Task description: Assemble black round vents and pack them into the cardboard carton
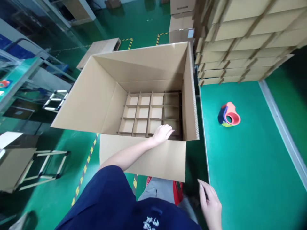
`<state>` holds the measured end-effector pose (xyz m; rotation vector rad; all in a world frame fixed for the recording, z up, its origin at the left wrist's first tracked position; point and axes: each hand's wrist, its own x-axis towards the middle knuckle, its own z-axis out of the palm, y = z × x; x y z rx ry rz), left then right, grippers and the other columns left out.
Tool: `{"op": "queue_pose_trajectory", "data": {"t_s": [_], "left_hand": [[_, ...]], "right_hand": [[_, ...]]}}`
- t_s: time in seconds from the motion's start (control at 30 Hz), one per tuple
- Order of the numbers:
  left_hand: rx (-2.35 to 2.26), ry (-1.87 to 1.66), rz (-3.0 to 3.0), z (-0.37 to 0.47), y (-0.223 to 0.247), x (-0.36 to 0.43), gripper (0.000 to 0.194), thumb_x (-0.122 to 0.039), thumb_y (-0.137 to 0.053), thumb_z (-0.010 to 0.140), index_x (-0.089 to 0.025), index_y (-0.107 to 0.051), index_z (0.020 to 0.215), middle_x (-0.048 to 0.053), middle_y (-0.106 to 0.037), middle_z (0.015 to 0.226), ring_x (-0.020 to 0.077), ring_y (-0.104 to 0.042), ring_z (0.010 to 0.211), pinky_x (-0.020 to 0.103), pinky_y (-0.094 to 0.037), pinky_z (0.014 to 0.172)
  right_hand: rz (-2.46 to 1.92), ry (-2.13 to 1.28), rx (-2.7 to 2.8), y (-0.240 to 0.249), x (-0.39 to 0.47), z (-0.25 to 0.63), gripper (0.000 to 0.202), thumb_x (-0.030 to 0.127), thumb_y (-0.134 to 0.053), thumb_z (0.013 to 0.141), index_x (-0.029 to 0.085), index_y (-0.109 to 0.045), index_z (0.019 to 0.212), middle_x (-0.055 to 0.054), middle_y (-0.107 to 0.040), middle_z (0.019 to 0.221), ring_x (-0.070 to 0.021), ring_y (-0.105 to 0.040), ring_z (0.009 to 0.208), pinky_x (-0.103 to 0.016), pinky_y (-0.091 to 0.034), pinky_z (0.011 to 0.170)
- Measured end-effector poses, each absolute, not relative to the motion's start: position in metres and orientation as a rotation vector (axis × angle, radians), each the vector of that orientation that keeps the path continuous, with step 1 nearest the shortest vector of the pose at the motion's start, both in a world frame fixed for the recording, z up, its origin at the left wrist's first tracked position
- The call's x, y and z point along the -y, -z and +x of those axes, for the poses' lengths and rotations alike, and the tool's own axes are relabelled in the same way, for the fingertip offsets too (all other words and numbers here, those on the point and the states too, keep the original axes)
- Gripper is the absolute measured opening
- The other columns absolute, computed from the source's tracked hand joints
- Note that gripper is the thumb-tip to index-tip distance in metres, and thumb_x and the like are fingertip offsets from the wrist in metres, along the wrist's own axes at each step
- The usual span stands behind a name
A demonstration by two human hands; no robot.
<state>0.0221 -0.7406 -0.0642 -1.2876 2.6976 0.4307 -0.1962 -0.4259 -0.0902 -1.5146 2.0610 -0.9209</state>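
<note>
A large open cardboard box [144, 70] stands in front of me with its flaps spread. Inside it a cardboard divider grid [150, 107] forms several square cells; the cells on the right lie in shadow. My left hand [163, 133] reaches over the near flap [148, 156] to the front edge of the grid, its fingers loosely extended and no object visible in them. Low on the right, outside the box, my right hand [211, 203] hangs beside the table edge, fingers slightly apart and holding nothing.
On the green table [249, 166] at right sits a tape roll in a pink and blue dispenser [229, 114]. Stacked cardboard dividers [251, 41] rise behind it. Closed cartons [181, 27] stand beyond the box. At left are a metal-framed stand [48, 166] and another green table [20, 76].
</note>
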Motion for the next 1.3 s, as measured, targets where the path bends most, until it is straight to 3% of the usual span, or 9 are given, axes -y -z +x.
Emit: {"op": "queue_pose_trajectory", "data": {"t_s": [0.17, 0.3, 0.47, 0.63, 0.77, 0.97, 1.07, 1.2, 1.3], "left_hand": [[-3.282, -0.91, -0.847, -0.028, 0.055, 0.646, 0.027, -0.029, -0.045, 0.105, -0.022, -0.07, 0.098, 0.007, -0.072, 0.084, 0.0199, -0.067, 0.078, 0.035, -0.058, 0.076], [-3.258, -1.308, -0.132, -0.106, 0.084, 0.6, 0.024, -0.026, -0.05, 0.103, -0.024, -0.069, 0.117, 0.009, -0.075, 0.108, 0.0218, -0.071, 0.099, 0.036, -0.058, 0.09], [-3.005, -1.238, 0.211, -0.24, 0.126, 0.55, 0.036, -0.033, -0.042, 0.102, -0.024, -0.066, 0.128, 0.011, -0.07, 0.126, 0.0261, -0.067, 0.113, 0.04, -0.055, 0.099], [-2.918, -1.259, 0.001, -0.321, 0.159, 0.506, 0.031, -0.035, -0.049, 0.096, -0.021, -0.07, 0.115, 0.007, -0.073, 0.099, 0.0218, -0.068, 0.086, 0.033, -0.054, 0.083], [-3.005, -1.207, -0.077, -0.345, 0.174, 0.491, 0.028, -0.038, -0.049, 0.095, -0.022, -0.072, 0.1, 0.004, -0.072, 0.087, 0.0212, -0.066, 0.081, 0.03, -0.051, 0.076], [-3.055, -1.216, -0.152, -0.352, 0.172, 0.48, 0.028, -0.038, -0.049, 0.093, -0.02, -0.071, 0.096, 0.005, -0.073, 0.086, 0.0208, -0.067, 0.083, 0.028, -0.049, 0.077], [-3.061, -1.24, -0.185, -0.348, 0.168, 0.478, 0.025, -0.036, -0.05, 0.091, -0.02, -0.07, 0.091, 0.004, -0.072, 0.082, 0.0212, -0.067, 0.084, 0.028, -0.049, 0.077], [-3.038, -1.282, -0.218, -0.357, 0.166, 0.479, 0.019, -0.034, -0.055, 0.087, -0.021, -0.069, 0.084, 0.003, -0.07, 0.076, 0.0213, -0.068, 0.079, 0.028, -0.051, 0.073], [-2.96, -1.362, -0.255, -0.393, 0.163, 0.471, 0.02, -0.032, -0.054, 0.089, -0.019, -0.068, 0.088, 0.003, -0.07, 0.077, 0.0183, -0.069, 0.07, 0.025, -0.052, 0.064]], "right_hand": [[-1.367, 0.967, -2.326, 0.103, 0.387, -0.204, 0.034, 0.034, -0.043, 0.106, 0.019, -0.074, 0.105, -0.011, -0.076, 0.102, -0.0293, -0.075, 0.092, -0.045, -0.063, 0.082], [-1.218, 1.022, -2.432, 0.119, 0.375, -0.212, 0.035, 0.023, -0.039, 0.105, 0.017, -0.073, 0.1, -0.011, -0.075, 0.096, -0.0246, -0.073, 0.091, -0.041, -0.061, 0.086], [-1.214, 1.095, -2.558, 0.159, 0.363, -0.229, 0.02, 0.017, -0.05, 0.1, 0.019, -0.069, 0.099, -0.006, -0.074, 0.095, -0.0169, -0.069, 0.092, -0.029, -0.058, 0.087], [-1.488, 1.109, -2.492, 0.186, 0.355, -0.231, 0.02, 0.021, -0.046, 0.102, 0.018, -0.065, 0.106, -0.008, -0.071, 0.099, -0.0201, -0.063, 0.092, -0.034, -0.055, 0.086], [-1.613, 1.107, -2.513, 0.193, 0.355, -0.235, 0.017, 0.024, -0.05, 0.102, 0.018, -0.064, 0.109, -0.007, -0.07, 0.102, -0.0198, -0.062, 0.093, -0.033, -0.053, 0.087], [-1.658, 1.022, -2.641, 0.186, 0.35, -0.23, 0.019, 0.023, -0.051, 0.103, 0.016, -0.068, 0.108, -0.009, -0.072, 0.105, -0.0201, -0.063, 0.092, -0.033, -0.053, 0.085], [-1.645, 1.187, -2.695, 0.172, 0.324, -0.217, 0.023, 0.022, -0.047, 0.104, 0.018, -0.07, 0.107, -0.008, -0.074, 0.108, -0.0188, -0.065, 0.093, -0.032, -0.054, 0.084], [-1.234, 1.533, -3.163, 0.147, 0.253, -0.211, 0.025, 0.024, -0.05, 0.102, 0.025, -0.071, 0.116, -0.009, -0.071, 0.118, -0.0234, -0.065, 0.111, -0.047, -0.05, 0.106], [-0.625, 1.241, -3.559, 0.133, 0.205, -0.23, 0.035, 0.03, -0.049, 0.104, 0.028, -0.065, 0.135, -0.013, -0.059, 0.141, -0.0326, -0.052, 0.135, -0.067, -0.032, 0.117]]}}
